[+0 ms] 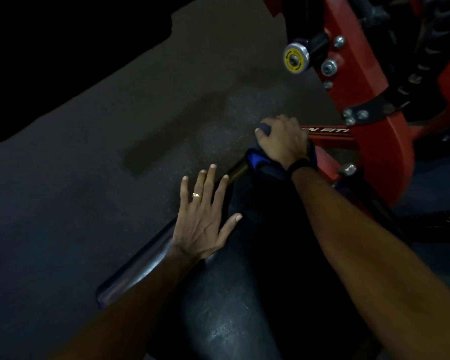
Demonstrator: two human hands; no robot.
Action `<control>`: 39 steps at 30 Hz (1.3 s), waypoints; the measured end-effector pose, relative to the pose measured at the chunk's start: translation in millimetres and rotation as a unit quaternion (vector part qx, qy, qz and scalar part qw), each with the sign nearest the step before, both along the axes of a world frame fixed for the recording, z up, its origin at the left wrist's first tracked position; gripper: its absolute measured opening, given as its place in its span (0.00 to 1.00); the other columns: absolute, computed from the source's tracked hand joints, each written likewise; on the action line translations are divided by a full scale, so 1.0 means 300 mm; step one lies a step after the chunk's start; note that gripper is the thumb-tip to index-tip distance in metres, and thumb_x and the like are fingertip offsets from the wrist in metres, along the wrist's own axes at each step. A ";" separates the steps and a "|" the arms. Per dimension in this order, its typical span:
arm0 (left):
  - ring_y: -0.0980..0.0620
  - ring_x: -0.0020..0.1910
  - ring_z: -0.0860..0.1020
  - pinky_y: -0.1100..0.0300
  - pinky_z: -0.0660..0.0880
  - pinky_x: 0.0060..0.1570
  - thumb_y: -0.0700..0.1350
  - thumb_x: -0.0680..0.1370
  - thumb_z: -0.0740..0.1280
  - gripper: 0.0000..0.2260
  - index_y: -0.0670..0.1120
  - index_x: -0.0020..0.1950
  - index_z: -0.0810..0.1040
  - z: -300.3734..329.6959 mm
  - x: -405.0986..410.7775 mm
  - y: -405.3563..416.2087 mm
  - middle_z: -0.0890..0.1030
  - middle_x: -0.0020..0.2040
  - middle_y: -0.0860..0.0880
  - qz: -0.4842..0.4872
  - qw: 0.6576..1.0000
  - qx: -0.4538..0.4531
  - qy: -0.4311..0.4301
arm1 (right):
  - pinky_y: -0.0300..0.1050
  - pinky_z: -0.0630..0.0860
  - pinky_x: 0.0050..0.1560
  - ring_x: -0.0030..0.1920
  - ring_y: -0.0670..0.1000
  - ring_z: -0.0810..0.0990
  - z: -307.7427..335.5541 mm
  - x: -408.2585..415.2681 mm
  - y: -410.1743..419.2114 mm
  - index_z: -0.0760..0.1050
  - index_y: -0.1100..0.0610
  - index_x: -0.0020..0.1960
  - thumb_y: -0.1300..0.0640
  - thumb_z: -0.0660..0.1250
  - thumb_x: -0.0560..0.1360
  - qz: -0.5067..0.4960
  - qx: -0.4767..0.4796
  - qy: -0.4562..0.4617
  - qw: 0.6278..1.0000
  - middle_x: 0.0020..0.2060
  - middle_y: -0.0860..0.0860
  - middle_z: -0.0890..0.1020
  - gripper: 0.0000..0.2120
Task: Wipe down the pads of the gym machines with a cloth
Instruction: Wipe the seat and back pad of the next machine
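Observation:
A long black pad (257,281) of a gym machine runs from the bottom centre up toward the red frame. My left hand (204,216) lies flat on the pad's left edge with fingers spread and a gold ring on one finger. My right hand (283,141) is at the pad's far end, fingers curled round a blue cloth (263,165) that bunches under the palm and wrist. A dark band sits on that wrist. Most of the cloth is hidden under the hand.
The red machine frame (361,74) with bolts and a yellow-faced knob (295,58) stands at the upper right, close to my right hand. Dark speckled rubber floor (115,165) spreads to the left. The top left corner is black.

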State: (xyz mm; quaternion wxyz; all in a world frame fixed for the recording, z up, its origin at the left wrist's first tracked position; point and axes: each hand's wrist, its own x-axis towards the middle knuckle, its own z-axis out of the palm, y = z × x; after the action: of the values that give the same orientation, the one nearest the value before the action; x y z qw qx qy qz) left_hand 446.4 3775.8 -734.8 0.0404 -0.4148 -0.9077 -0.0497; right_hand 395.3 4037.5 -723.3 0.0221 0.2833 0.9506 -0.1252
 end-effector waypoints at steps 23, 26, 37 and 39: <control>0.49 0.75 0.66 0.34 0.53 0.72 0.52 0.81 0.54 0.22 0.43 0.70 0.72 0.109 0.144 -0.478 0.67 0.76 0.41 0.252 0.900 0.354 -0.018 | 0.57 0.62 0.59 0.58 0.55 0.76 0.019 0.173 -0.751 0.81 0.44 0.57 0.37 0.54 0.79 0.353 0.075 -0.066 0.930 0.53 0.49 0.82 0.21; 0.53 0.74 0.66 0.34 0.53 0.71 0.54 0.82 0.53 0.22 0.44 0.70 0.71 0.090 0.183 -0.635 0.68 0.75 0.44 0.343 0.865 0.365 -0.022 | 0.57 0.62 0.58 0.58 0.54 0.76 0.030 0.262 -0.962 0.79 0.43 0.60 0.37 0.53 0.78 0.402 0.070 -0.029 0.912 0.56 0.48 0.81 0.21; 0.50 0.70 0.72 0.33 0.57 0.68 0.55 0.82 0.52 0.22 0.49 0.74 0.69 0.047 0.433 -0.765 0.69 0.75 0.50 0.423 0.815 0.383 -0.100 | 0.68 0.43 0.76 0.80 0.55 0.53 -0.081 0.772 -1.131 0.80 0.51 0.63 0.50 0.69 0.70 0.594 0.090 0.025 0.799 0.77 0.52 0.65 0.22; 0.54 0.72 0.69 0.35 0.55 0.70 0.55 0.82 0.52 0.23 0.50 0.75 0.68 0.062 0.452 -0.750 0.68 0.76 0.51 0.415 0.814 0.389 -0.116 | 0.67 0.42 0.76 0.81 0.54 0.53 -0.132 0.963 -1.034 0.80 0.49 0.60 0.51 0.72 0.67 0.594 0.089 0.028 0.799 0.78 0.50 0.64 0.21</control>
State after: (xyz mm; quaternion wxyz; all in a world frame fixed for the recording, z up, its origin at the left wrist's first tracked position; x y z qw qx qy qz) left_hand 582.0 3550.7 -716.3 0.1094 0.0602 -0.8964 -0.4254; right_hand 684.3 3727.4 -762.8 0.0399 -0.3401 0.9395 -0.0100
